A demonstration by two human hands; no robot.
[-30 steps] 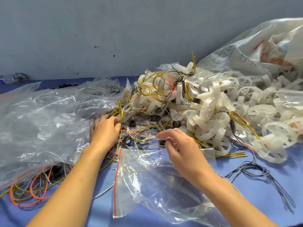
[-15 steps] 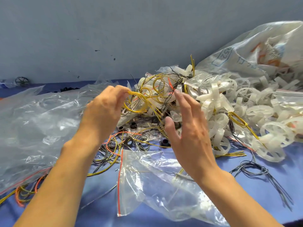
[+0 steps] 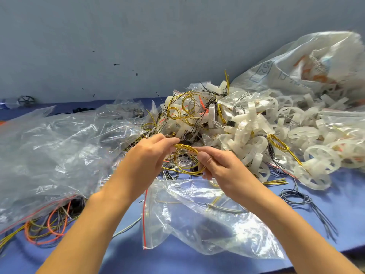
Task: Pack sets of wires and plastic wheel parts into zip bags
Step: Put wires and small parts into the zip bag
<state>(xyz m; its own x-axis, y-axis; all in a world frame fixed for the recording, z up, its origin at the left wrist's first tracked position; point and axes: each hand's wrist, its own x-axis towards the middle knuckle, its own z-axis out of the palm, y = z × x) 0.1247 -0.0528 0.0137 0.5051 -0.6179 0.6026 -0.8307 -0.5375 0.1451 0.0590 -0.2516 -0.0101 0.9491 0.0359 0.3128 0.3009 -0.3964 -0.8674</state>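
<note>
Left hand (image 3: pixel 146 155) and right hand (image 3: pixel 219 165) both pinch one yellow wire coil (image 3: pixel 185 161), lifted over the open zip bag (image 3: pixel 197 218) — likely to tidy the loop before bagging.

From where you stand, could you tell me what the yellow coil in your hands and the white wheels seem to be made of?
Yellow coil: likely thin insulated wire with a glossy coating; it bends into loops and glints. White wheels: apparently translucent, milky moulded plastic with a dull sheen.

A blue table (image 3: pixel 335 196) is holding a big pile of white plastic wheels (image 3: pixel 256 135), clear plastic bags (image 3: pixel 49 155), and loose yellow, orange and black wires (image 3: pixel 45 228).
</note>
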